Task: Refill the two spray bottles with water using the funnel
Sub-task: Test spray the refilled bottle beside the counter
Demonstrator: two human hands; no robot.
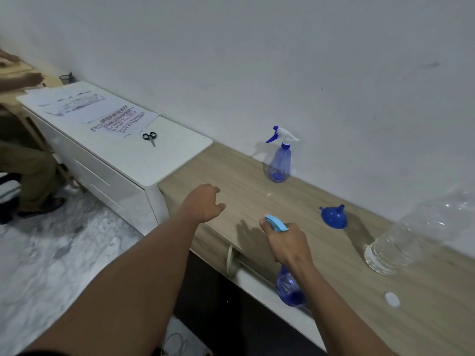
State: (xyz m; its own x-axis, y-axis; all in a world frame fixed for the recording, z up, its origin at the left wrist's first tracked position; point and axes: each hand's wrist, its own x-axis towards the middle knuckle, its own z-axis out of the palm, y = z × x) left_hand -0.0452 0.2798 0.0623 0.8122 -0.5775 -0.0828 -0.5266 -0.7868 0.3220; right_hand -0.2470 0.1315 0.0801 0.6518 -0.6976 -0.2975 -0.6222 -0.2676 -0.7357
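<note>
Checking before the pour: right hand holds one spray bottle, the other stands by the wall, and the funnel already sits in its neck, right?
Not quite. In the head view the funnel lies on the wooden counter, apart from the far spray bottle, whose sprayer is on. The right hand does hold the near spray bottle.

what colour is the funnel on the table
Blue, dark and solid: the funnel lies by the wall in the head view.

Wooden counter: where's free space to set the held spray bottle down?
Widest bare patch: wooden counter between the left hand, far spray bottle and funnel. Also free: near strip between the right hand and white cap. Crowded to the right, where the clear water bottle stands.
</note>
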